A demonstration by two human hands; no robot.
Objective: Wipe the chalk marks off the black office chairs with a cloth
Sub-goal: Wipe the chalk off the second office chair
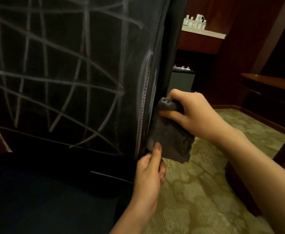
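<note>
Left hand (149, 173), right hand (187, 114) pinch nubby grey cloth (170, 139) against chalk-scrawled chair (71, 73).

One black office chair (62, 81) is showing (its back crossed by too many chalk marks (57, 68) to count), along with one grey cloth (170, 141), two hands, the left hand (148, 174) and the right hand (192, 114), and one shelf (204, 33) carrying several small bottles.

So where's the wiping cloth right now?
In the head view, the grey cloth is right of centre, against the chair back's right edge, gripped by the right hand and pinched below by the left hand.
</note>
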